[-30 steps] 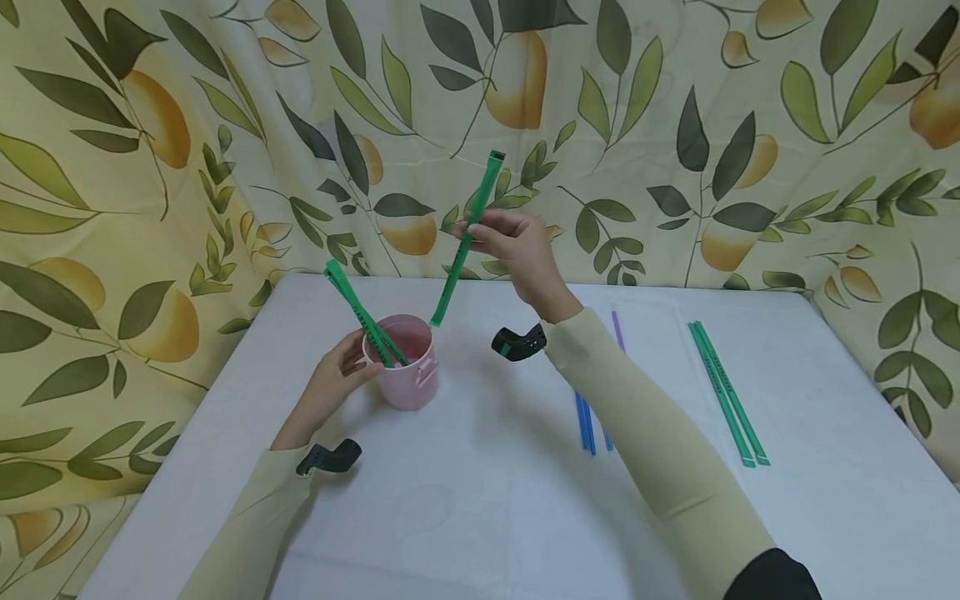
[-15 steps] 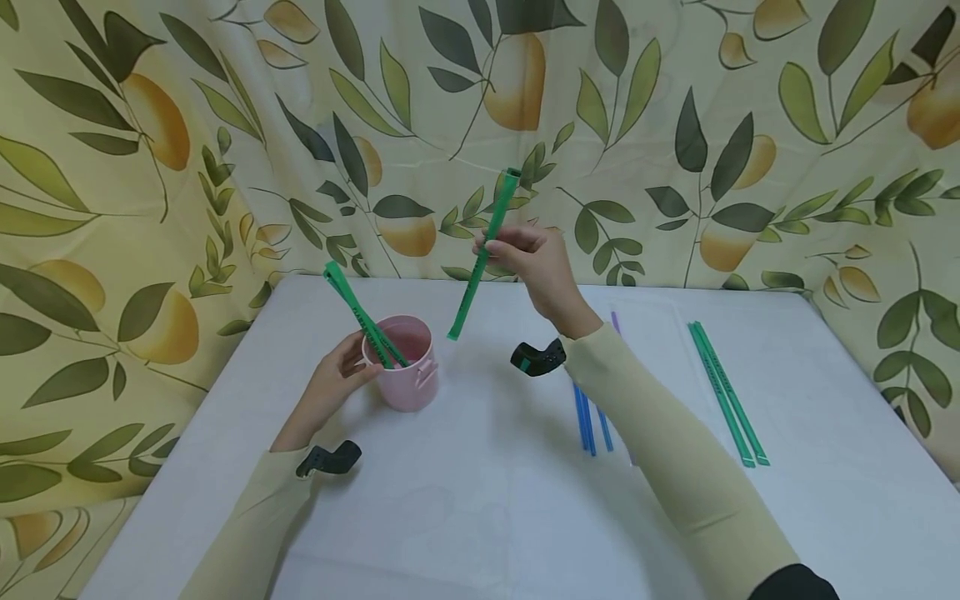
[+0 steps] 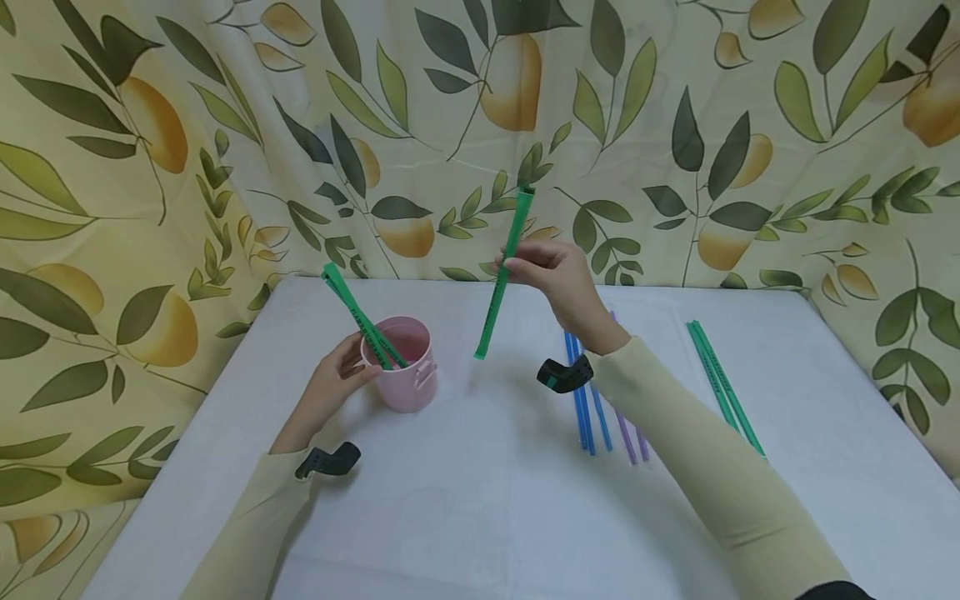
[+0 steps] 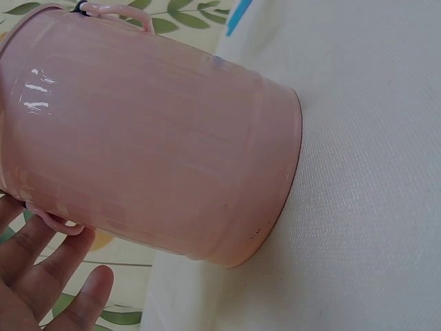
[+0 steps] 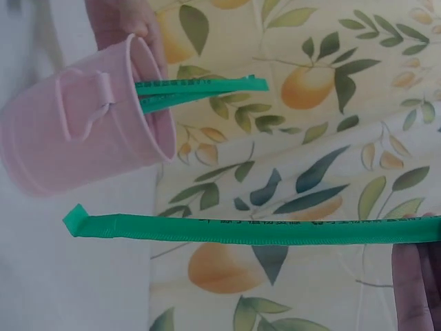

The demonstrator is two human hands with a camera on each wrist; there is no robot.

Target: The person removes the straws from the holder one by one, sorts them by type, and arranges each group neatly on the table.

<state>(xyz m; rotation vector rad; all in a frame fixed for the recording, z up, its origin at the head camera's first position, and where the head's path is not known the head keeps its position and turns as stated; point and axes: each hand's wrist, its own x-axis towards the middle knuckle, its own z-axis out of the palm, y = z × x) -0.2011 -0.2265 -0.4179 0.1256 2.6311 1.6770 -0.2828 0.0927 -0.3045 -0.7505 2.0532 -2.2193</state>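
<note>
My left hand (image 3: 327, 387) grips the side of a small pink pail (image 3: 407, 388), thumb against its front and fingers by its side handle (image 4: 58, 222). Several green paper-wrapped straws (image 3: 350, 300) lean out over the pail's left rim. Up in the air to the right of the pail, my right hand (image 3: 558, 279) pinches another green wrapped straw (image 3: 497, 304) near its middle. It slants, lower end to the left. In the right wrist view this straw (image 5: 275, 231) runs across below the pail (image 5: 83, 131), with dark printing along its wrapper.
Blue straws (image 3: 580, 408) and purple straws (image 3: 625, 437) lie on the white table (image 3: 442, 508), partly under my right forearm. Farther right lie green wrapped straws (image 3: 712, 367). A leaf-and-fruit patterned cloth (image 3: 465, 100) hangs behind the table. Each wrist wears a black camera mount (image 3: 566, 375).
My right hand has moved right and down with the green wrapped straw, away from the pail. The straw now hangs more upright. My left hand and the pail stay put.
</note>
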